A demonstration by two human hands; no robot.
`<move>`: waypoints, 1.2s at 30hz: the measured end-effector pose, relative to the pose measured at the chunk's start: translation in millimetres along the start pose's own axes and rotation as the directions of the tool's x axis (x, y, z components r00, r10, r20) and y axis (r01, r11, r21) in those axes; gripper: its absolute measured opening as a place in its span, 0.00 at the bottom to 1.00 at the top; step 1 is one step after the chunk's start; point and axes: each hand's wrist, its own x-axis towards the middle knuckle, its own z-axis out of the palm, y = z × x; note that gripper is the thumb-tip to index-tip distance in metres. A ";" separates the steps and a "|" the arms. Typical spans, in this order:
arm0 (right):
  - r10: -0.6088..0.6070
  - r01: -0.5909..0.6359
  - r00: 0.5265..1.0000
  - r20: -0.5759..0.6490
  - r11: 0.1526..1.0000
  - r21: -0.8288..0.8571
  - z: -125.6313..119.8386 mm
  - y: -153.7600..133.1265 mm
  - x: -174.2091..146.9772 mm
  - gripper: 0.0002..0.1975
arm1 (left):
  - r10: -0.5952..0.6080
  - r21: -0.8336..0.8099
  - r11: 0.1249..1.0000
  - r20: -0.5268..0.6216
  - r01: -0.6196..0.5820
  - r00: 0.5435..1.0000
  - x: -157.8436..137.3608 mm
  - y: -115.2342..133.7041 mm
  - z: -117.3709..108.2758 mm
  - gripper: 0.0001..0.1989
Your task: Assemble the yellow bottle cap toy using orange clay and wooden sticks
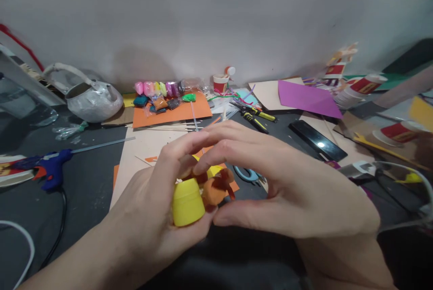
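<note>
My left hand (145, 200) is closed around a small craft figure, with its yellow cup-shaped part (188, 203) facing me. An orange rounded part (214, 191) with small curled pieces sits just to the right of the yellow one. My right hand (270, 181) curves over the figure from the right. Its fingertips reach behind the top, and its thumb lies below the orange part beside my left fingertips. The exact contact of the right fingertips is partly hidden. Under the hands, more yellow and orange paper shows on the table.
A blue glue gun (56, 168) lies at left, below a silver-grey kettle-shaped pot (93, 103). Bagged coloured clay (158, 94) rests on orange card (199, 109). Pliers (253, 121), blue-handled scissors (246, 175), a phone (318, 139) and purple paper (307, 98) are beyond my hands.
</note>
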 end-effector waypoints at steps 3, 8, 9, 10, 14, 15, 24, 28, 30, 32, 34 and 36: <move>0.038 -0.040 0.999 -0.023 0.997 -0.073 5.8 -6.2 -0.3 0.07 | -0.001 -0.009 1.000 -0.015 0.001 1.000 0.0 -0.6 1.8 0.43; 0.018 -0.021 1.000 -0.020 0.981 -0.191 9.9 -10.8 -1.1 0.05 | 0.009 -0.034 0.999 -0.028 -0.010 1.000 -2.5 1.4 2.0 0.43; 0.017 -0.022 1.000 -0.024 0.977 -0.211 10.5 -10.9 -1.1 0.05 | 0.006 -0.026 1.000 -0.021 -0.007 1.000 -2.9 1.5 1.7 0.43; 0.018 -0.024 0.999 -0.028 0.974 -0.226 11.0 -11.0 -1.1 0.05 | 0.001 -0.014 1.000 -0.019 -0.001 1.000 -3.2 1.4 1.4 0.44; 0.006 -0.016 0.999 -0.036 0.962 -0.271 13.1 -11.1 -1.4 0.02 | -0.004 0.053 0.999 -0.045 0.007 0.999 -2.7 -1.3 2.2 0.43; 0.007 -0.018 0.999 -0.040 0.958 -0.285 13.3 -11.2 -1.7 0.02 | 0.017 0.073 0.997 -0.060 -0.012 0.998 -2.5 -2.3 2.7 0.43; -0.018 -0.002 0.998 -0.057 0.940 -0.341 15.4 -12.2 -2.1 0.03 | 0.135 0.096 0.987 -0.103 -0.125 0.985 -1.8 -8.4 6.5 0.45; -0.028 0.005 0.998 -0.057 0.926 -0.378 17.1 -12.4 -1.8 0.02 | 0.138 0.111 0.986 -0.122 -0.124 0.983 -2.3 -8.2 6.7 0.44; -0.028 -0.004 0.997 -0.069 0.908 -0.418 17.8 -12.5 -2.4 0.04 | 0.117 0.121 0.988 -0.155 -0.098 0.981 -2.9 -8.5 7.0 0.45; -0.036 -0.010 0.995 -0.091 0.887 -0.463 18.7 -12.9 -2.8 0.07 | 0.089 0.127 0.990 -0.185 -0.067 0.979 -3.4 -9.0 7.3 0.45; -0.053 -0.012 0.992 -0.118 0.869 -0.494 20.0 -13.4 -2.7 0.08 | 0.076 0.122 0.991 -0.203 -0.052 0.976 -3.6 -9.4 7.9 0.45; -0.072 -0.009 0.988 -0.139 0.860 -0.511 21.5 -13.9 -2.2 0.09 | 0.070 0.116 0.992 -0.207 -0.046 0.976 -3.8 -9.8 9.0 0.45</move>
